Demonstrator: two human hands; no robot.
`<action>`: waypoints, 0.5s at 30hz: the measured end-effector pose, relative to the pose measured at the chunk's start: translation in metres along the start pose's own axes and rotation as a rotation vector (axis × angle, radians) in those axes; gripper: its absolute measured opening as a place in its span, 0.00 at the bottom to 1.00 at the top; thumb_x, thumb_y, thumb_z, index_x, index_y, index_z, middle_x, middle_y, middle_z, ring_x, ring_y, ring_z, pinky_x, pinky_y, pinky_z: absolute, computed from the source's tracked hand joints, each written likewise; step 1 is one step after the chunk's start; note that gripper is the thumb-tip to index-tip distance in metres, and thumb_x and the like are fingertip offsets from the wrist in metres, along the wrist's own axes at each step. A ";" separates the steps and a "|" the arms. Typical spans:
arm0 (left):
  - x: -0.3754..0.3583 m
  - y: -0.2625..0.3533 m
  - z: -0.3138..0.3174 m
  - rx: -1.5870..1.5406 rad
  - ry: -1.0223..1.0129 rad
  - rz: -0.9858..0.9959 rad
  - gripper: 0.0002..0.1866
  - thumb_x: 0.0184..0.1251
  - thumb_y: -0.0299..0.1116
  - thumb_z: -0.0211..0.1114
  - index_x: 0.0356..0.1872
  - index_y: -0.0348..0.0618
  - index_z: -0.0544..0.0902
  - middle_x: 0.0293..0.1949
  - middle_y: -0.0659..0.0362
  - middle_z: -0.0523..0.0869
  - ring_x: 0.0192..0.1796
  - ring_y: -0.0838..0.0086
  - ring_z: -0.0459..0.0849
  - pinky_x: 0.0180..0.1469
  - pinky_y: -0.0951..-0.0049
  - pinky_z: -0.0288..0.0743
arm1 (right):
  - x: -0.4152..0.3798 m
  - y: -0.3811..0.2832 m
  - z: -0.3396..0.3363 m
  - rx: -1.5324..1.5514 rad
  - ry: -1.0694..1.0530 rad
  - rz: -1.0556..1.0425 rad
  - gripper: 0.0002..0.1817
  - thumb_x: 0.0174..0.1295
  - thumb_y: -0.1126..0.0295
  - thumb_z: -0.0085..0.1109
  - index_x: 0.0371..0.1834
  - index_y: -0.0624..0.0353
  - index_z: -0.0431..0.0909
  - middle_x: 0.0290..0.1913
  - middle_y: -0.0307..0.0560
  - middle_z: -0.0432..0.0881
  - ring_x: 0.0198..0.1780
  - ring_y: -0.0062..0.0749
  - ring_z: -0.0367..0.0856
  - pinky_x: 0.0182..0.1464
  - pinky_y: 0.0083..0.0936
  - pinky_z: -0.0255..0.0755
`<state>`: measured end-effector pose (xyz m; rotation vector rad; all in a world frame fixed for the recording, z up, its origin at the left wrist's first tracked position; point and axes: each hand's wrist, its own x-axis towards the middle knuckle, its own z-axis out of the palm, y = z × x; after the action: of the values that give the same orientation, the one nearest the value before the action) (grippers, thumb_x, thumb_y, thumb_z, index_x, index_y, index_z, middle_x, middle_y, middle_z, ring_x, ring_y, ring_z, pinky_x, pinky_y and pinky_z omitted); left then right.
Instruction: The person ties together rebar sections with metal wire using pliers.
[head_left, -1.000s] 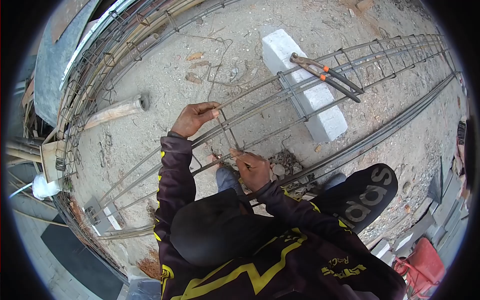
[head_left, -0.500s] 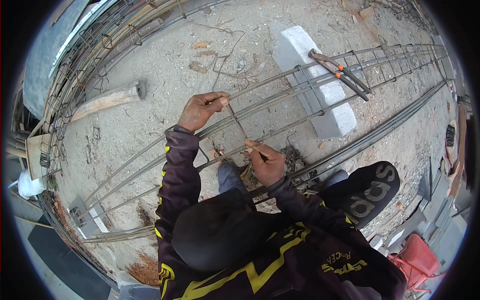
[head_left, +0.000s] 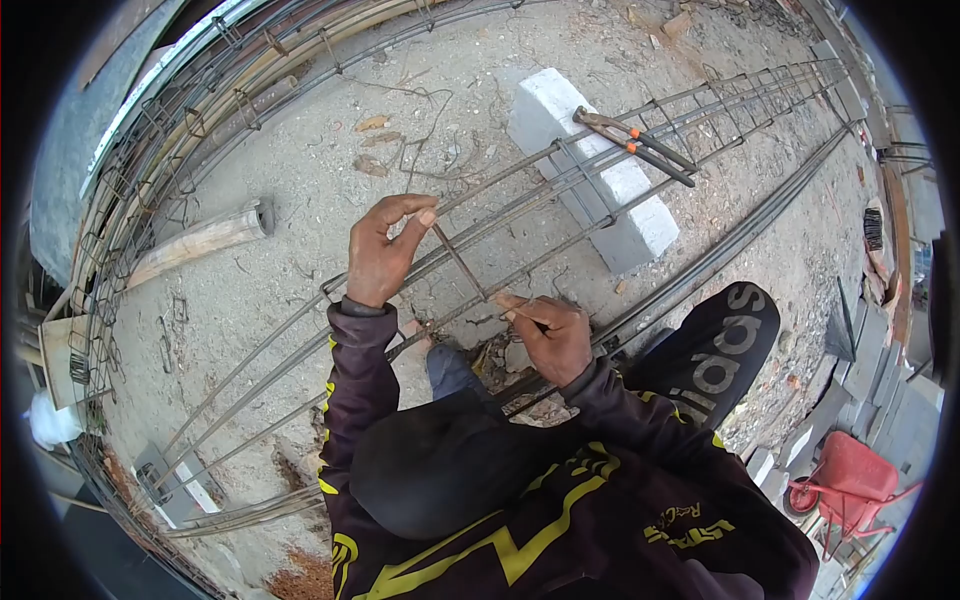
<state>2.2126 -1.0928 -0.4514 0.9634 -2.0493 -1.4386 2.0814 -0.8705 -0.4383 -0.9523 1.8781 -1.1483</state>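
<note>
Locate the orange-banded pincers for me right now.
In the head view, the orange-banded pincers lie at upper right, on the rebar cage where it crosses the white block, beyond the person's right hand.

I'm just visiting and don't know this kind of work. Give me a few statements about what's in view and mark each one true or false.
1. The pincers have orange marks on their handles. True.
2. The wheelbarrow is blue. False: its tub is red.
3. The left hand and right hand are both at the same steel stirrup. True.
4. The right hand is holding the pincers. False: they lie apart from both hands, over the white block.
5. The steel bars pass underneath the white block. False: they run over its top.
6. The worker's sleeves are dark with yellow marks. True.
</note>
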 end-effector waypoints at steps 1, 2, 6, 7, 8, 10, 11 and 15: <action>-0.006 0.027 0.001 -0.076 -0.074 -0.031 0.17 0.69 0.41 0.69 0.52 0.41 0.88 0.42 0.57 0.88 0.47 0.72 0.83 0.52 0.69 0.74 | -0.001 -0.017 -0.009 -0.051 -0.022 0.004 0.12 0.61 0.76 0.61 0.47 0.56 0.88 0.32 0.49 0.84 0.29 0.32 0.83 0.32 0.28 0.74; -0.010 0.048 0.006 -0.060 -0.223 -0.032 0.16 0.69 0.40 0.69 0.50 0.39 0.88 0.40 0.57 0.88 0.46 0.73 0.83 0.51 0.70 0.75 | 0.000 -0.025 -0.015 -0.105 -0.041 0.004 0.13 0.60 0.75 0.61 0.46 0.54 0.88 0.31 0.48 0.83 0.29 0.36 0.82 0.31 0.30 0.73; -0.020 0.083 0.032 -0.289 -0.540 -0.138 0.13 0.69 0.34 0.68 0.45 0.32 0.87 0.34 0.56 0.85 0.38 0.77 0.82 0.42 0.74 0.76 | 0.007 -0.027 -0.019 -0.011 -0.012 -0.400 0.13 0.57 0.75 0.63 0.45 0.53 0.88 0.35 0.47 0.81 0.37 0.48 0.81 0.38 0.39 0.75; -0.021 0.080 0.034 -0.360 -0.553 -0.152 0.11 0.70 0.32 0.67 0.41 0.32 0.87 0.33 0.57 0.85 0.37 0.77 0.81 0.41 0.74 0.75 | 0.008 -0.032 -0.021 -0.011 0.007 -0.425 0.10 0.57 0.74 0.64 0.42 0.54 0.88 0.33 0.47 0.80 0.40 0.48 0.80 0.44 0.40 0.73; -0.022 0.077 0.034 -0.368 -0.495 -0.043 0.08 0.70 0.29 0.66 0.37 0.33 0.86 0.33 0.58 0.84 0.37 0.78 0.80 0.41 0.75 0.73 | 0.008 -0.025 -0.018 -0.010 0.006 -0.453 0.10 0.56 0.75 0.64 0.41 0.54 0.88 0.35 0.46 0.80 0.44 0.46 0.78 0.50 0.37 0.70; -0.026 0.078 0.037 -0.394 -0.307 0.046 0.07 0.70 0.28 0.64 0.36 0.32 0.84 0.32 0.59 0.83 0.36 0.78 0.78 0.41 0.75 0.72 | 0.003 -0.041 -0.028 -0.108 0.047 -0.443 0.12 0.55 0.77 0.59 0.40 0.53 0.87 0.44 0.41 0.80 0.55 0.42 0.73 0.58 0.43 0.62; -0.028 0.071 0.036 -0.393 -0.261 0.046 0.08 0.71 0.29 0.63 0.36 0.32 0.84 0.31 0.59 0.82 0.35 0.79 0.78 0.40 0.75 0.72 | 0.001 -0.044 -0.033 -0.191 0.078 -0.523 0.12 0.58 0.73 0.60 0.44 0.58 0.86 0.51 0.43 0.80 0.60 0.44 0.71 0.65 0.47 0.58; -0.032 0.095 0.056 -0.395 -0.045 -0.048 0.13 0.75 0.35 0.60 0.35 0.33 0.82 0.28 0.61 0.80 0.32 0.81 0.74 0.37 0.77 0.68 | 0.003 -0.060 -0.017 -0.329 0.320 -0.579 0.15 0.64 0.63 0.61 0.47 0.62 0.82 0.51 0.48 0.79 0.70 0.47 0.66 0.77 0.57 0.45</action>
<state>2.1674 -1.0141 -0.3817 0.8227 -1.6870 -1.8149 2.0785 -0.8859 -0.3774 -1.6564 2.1592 -1.4078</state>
